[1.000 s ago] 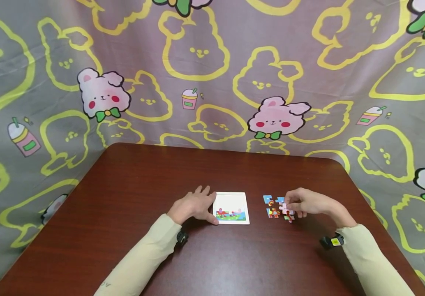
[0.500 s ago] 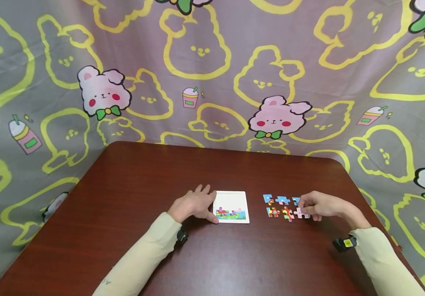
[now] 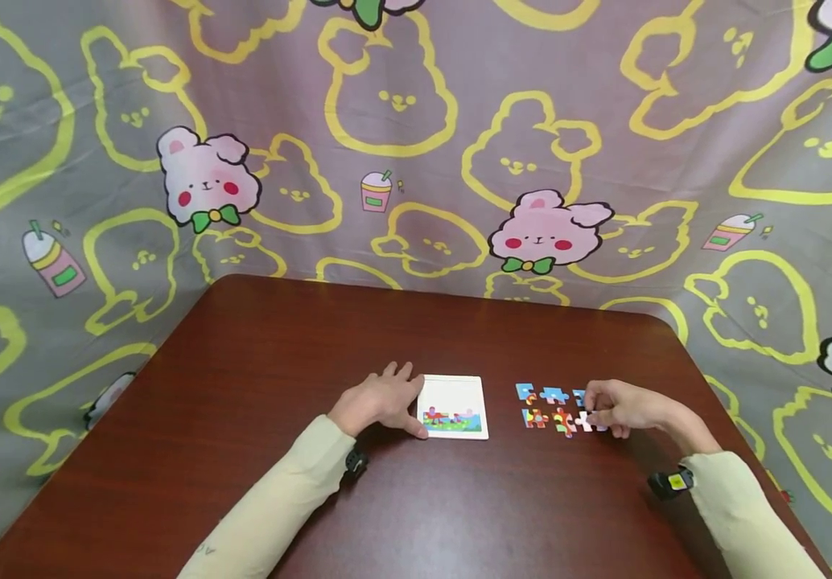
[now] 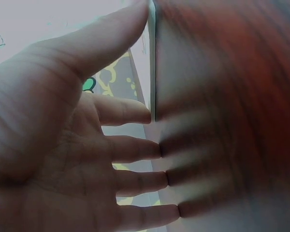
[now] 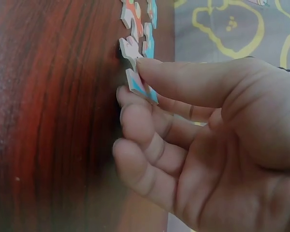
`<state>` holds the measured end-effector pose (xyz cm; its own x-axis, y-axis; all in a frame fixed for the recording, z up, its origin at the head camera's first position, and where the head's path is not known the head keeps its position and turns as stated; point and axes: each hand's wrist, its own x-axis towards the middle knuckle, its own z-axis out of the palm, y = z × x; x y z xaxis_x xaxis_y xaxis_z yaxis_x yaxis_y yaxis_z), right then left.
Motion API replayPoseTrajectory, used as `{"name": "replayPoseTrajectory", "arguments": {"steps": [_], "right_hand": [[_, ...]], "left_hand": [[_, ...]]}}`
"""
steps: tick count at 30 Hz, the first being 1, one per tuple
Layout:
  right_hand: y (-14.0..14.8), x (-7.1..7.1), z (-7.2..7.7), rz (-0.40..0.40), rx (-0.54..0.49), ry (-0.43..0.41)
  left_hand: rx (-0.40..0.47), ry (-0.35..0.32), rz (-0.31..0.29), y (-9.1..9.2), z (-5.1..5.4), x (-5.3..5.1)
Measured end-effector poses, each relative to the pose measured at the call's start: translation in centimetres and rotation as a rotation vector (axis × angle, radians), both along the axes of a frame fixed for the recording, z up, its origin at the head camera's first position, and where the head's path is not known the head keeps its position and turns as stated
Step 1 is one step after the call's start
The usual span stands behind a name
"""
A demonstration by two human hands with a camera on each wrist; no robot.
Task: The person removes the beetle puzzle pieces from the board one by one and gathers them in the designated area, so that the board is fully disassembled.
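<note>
My left hand (image 3: 380, 402) lies beside the white square puzzle tray (image 3: 451, 394), thumb and index finger touching its left edge. In the left wrist view its fingers (image 4: 130, 150) are straight and spread. Along the tray's lower part runs a strip of fitted pieces (image 3: 454, 420). My right hand (image 3: 629, 404) pinches a pink-and-blue puzzle piece (image 5: 140, 87) between thumb and curled fingers. Close to the thumb tip is a pale pink puzzle piece (image 3: 583, 421). Further left lie a red-and-green piece (image 3: 564, 421) and an orange piece (image 3: 534, 418).
Blue pieces (image 3: 553, 394) form the row behind, one of them partly hidden by the right hand. Everything lies on a dark red-brown wooden table (image 3: 300, 338). A cartoon-printed cloth (image 3: 416, 104) hangs behind the table's far edge and at both sides.
My right hand has moved right, carrying the pink piece from over the other pieces to the right end of the front row. The left hand and the tray have not moved.
</note>
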<state>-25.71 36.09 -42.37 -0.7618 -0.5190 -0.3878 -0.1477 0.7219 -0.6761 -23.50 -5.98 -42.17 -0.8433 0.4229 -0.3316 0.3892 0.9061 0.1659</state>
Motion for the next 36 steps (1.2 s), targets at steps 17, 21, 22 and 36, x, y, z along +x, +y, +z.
{"name": "replayPoseTrajectory", "arguments": {"steps": [17,21,22,36], "right_hand": [[-0.9,0.7,0.8,-0.1,0.228,0.145],[-1.9,0.3,2.5,-0.044,0.256,0.196],[-2.3,0.1,3.0,-0.027,0.254,0.216],[-7.6,-0.3,3.8,0.066,0.121,0.401]], "left_hand": [[0.005,-0.016,0.013,0.1,0.0,0.1],[0.003,-0.016,0.015,0.2,0.1,0.2],[0.005,-0.014,0.016,0.1,0.1,0.1],[0.018,-0.009,0.013,0.0,0.1,0.1]]}}
